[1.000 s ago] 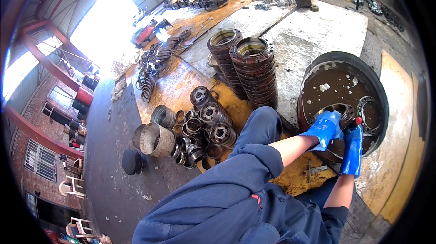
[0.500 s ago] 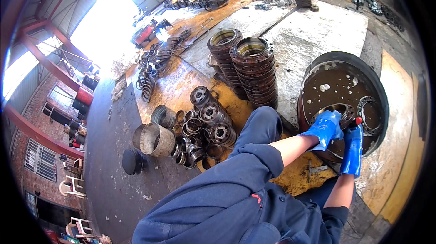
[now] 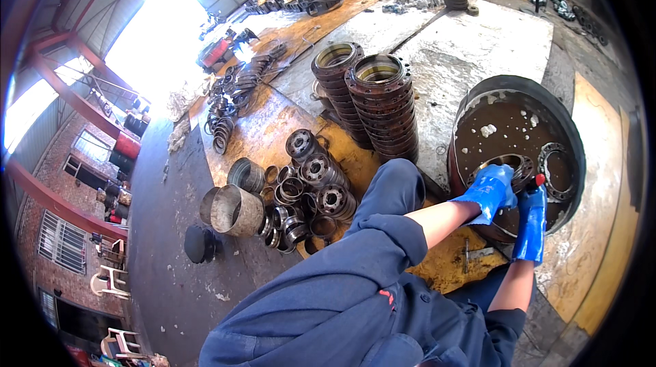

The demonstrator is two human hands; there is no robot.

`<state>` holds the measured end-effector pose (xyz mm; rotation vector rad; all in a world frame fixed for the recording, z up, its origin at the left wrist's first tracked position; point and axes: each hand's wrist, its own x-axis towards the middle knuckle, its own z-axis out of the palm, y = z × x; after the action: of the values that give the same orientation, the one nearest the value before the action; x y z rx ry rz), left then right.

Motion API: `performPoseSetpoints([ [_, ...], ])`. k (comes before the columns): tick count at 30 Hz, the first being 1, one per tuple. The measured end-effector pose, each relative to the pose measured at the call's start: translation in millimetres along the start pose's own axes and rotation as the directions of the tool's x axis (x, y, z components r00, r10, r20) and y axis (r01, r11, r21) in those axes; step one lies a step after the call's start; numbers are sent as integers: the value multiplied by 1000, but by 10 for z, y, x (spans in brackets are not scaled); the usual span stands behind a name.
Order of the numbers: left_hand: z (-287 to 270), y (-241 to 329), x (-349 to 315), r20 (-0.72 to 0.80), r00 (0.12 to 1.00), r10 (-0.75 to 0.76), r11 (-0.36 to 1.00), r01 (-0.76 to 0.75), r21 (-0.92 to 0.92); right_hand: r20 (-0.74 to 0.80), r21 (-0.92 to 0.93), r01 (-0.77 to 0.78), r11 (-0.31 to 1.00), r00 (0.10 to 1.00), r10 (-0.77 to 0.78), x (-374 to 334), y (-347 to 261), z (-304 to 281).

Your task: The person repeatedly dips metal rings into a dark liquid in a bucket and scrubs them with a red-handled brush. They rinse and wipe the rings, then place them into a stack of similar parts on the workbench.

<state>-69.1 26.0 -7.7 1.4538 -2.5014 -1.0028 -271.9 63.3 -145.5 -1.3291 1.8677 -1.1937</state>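
My left hand [image 3: 493, 191], in a blue rubber glove, is closed on the near rim of a dark metal flanged ring [image 3: 525, 167] in a round tub [image 3: 579, 162] of brown liquid. My right hand [image 3: 531, 213], gloved the same way, is wrapped round a tool with a red end [image 3: 540, 180], close against the ring. The tool's working part is hidden by the glove and ring. A second flanged ring [image 3: 557, 169] with bolt holes leans inside the tub, right of the one I hold. White foam clumps [image 3: 488, 131] float on the liquid.
Two tall stacks of flanged rings [image 3: 383, 111] stand left of the tub. Nearer my knee lie several hubs [image 3: 319, 170], loose rings and a wide metal cylinder [image 3: 236, 210]. A small metal tool [image 3: 467, 255] lies on the yellow board beside the tub.
Both gloved hands stay at the ring, with hardly any shift. The view has tilted very slightly.
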Motion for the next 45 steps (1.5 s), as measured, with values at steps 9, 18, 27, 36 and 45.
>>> performPoseSetpoints([
  [9,-22,42,-43,-51,997,52,993,-57,-105,15,23,127,992,992,-127,17,38,-36],
  [18,16,-12,55,-20,1000,-14,1000,15,17,-9,-278,-34,960,999,33,-103,-427,-13],
  [27,53,-90,79,10,984,176,962,-170,-216,-107,-370,-201,907,979,174,-192,-743,-33],
  [36,18,-93,62,79,984,162,943,-130,-305,-55,-408,-202,890,979,197,-219,-904,-124],
  [45,-48,-133,74,130,975,180,938,-131,-321,-13,-385,-216,897,973,229,-270,-978,-215],
])
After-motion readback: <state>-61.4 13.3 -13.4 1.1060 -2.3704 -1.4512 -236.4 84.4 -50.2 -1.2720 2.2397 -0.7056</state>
